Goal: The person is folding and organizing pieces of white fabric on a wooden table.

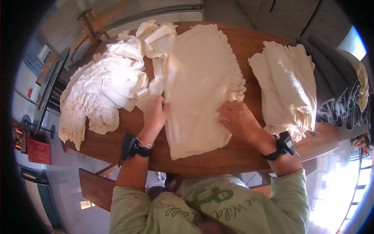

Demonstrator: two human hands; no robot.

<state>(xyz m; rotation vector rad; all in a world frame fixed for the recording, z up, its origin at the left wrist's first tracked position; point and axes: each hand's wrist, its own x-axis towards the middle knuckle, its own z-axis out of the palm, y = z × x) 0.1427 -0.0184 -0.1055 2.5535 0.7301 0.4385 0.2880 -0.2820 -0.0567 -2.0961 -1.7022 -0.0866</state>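
Observation:
A long cream fabric panel (pixel 198 87) lies flat before me on a brown wooden table (pixel 137 128). Its right border is wavy and ruffled, as if several layers lie under the top one; how many I cannot tell. At its left edge, my left hand (pixel 156 114) pinches the cloth between thumb and bent fingers. Across from it, my right hand (pixel 238 117) grips the right edge just below the ruffles, its fingertips partly hidden in the fabric. A loose heap of crumpled cream fabric pieces (pixel 111 76) sits to the left and touches the panel's left side near the back.
Folded cream fabric (pixel 286 87) is stacked on the right. Beyond it stand dark grey fabric pieces (pixel 330 76) with pale edges. A wooden bench (pixel 95 187) is by the near side of the table, and a wooden chair (pixel 90 26) stands behind its far left.

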